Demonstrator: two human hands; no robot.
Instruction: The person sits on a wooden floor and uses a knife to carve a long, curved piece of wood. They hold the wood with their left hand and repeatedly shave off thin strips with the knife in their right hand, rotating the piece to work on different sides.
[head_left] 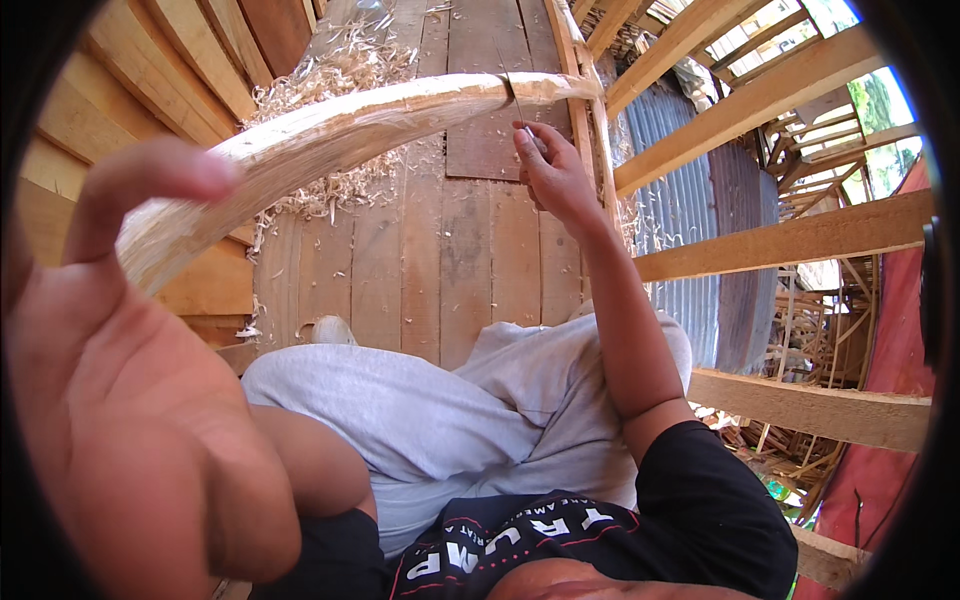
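Observation:
A long, pale, peeled piece of wood (pixel 330 130) curves across the view, thicker at the left and narrower at the right. My right hand (pixel 550 170) is beyond my knees, fingers pinched on a thin dark blade (pixel 511 92) that lies across the wood near its narrow end. Whether the blade is a knife or a small saw, I cannot make out. Large and close at the left, my left hand (pixel 150 400) is raised with the palm showing and a finger bent, holding nothing visible. It covers part of the wood's thick end.
Curled shavings (pixel 330 75) lie on the plank floor (pixel 420 250). Boards (pixel 150 70) line the left side. Wooden rails (pixel 780 240) run along the right, with corrugated metal sheets (pixel 680 200) beyond them. My legs in grey trousers (pixel 400 400) are folded in front of me.

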